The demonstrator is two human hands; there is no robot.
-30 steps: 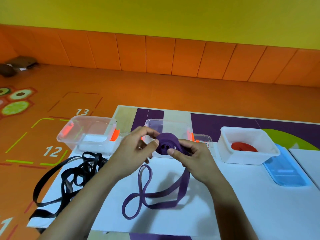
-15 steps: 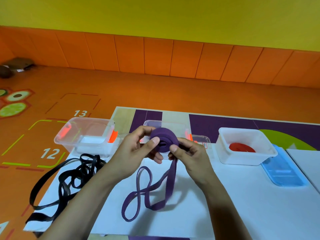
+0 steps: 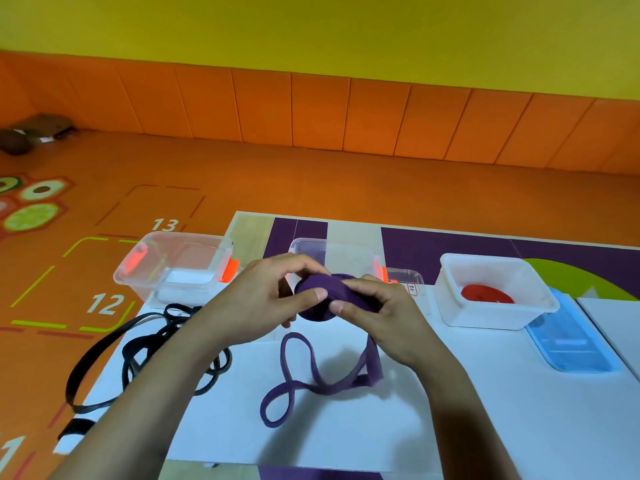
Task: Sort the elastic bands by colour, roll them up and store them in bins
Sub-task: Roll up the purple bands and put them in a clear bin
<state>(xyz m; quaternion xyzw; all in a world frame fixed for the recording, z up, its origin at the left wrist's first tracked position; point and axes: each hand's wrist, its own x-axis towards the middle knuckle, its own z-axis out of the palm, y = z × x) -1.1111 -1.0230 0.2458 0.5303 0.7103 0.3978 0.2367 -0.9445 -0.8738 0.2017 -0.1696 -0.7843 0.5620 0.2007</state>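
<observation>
A purple elastic band (image 3: pixel 317 301) is partly wound into a roll held above the white table (image 3: pixel 346 427). My left hand (image 3: pixel 263 299) grips the roll from the left, thumb across its face. My right hand (image 3: pixel 377 310) pinches the band on the right side of the roll. The loose tail of the purple band (image 3: pixel 304 379) hangs down and loops on the table. A tangle of black bands (image 3: pixel 152 344) lies at the table's left edge. A red rolled band (image 3: pixel 486 294) sits in the white bin (image 3: pixel 446 271) at the right.
Two clear bins with orange clips stand at the back: one at the left (image 3: pixel 173 268), one (image 3: pixel 311 247) behind my hands. A clear lid (image 3: pixel 408 275) and a blue lid (image 3: pixel 571 341) lie on the table. Orange floor mat surrounds the table.
The roll has turned in my hands and taken up more band. The loose tail on the table has grown shorter and shifted right.
</observation>
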